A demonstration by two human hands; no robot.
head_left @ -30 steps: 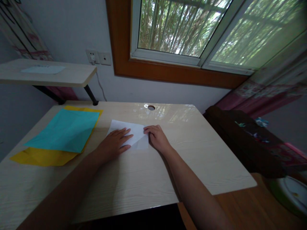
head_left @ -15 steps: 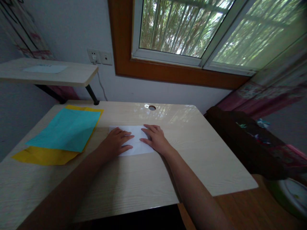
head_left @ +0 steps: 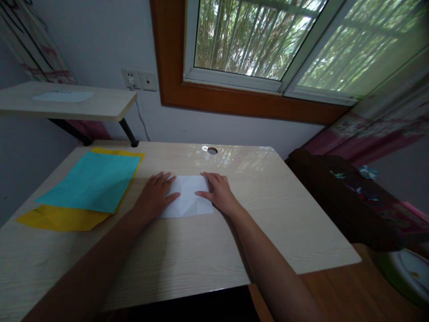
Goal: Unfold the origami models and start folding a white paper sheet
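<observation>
It looks like a room in a home, with a pale wooden tabletop (head_left: 201, 250) under a wood-framed window (head_left: 254, 40), patterned curtains (head_left: 378, 120), wall sockets (head_left: 139, 80) and a small side shelf (head_left: 100, 105).

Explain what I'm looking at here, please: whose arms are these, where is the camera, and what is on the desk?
There is no machine: a person works with bare hands, and the one camera sits on their head, looking forward and down. That is why both forearms reach in from the bottom edge. The left hand and right hand lie flat on a white sheet of paper showing fold creases, one hand on each side; neither grips it. It lies on a pale wooden desk. To the left a turquoise sheet lies on top of a yellow sheet. A round cable hole sits near the desk's far edge, below a window.
</observation>
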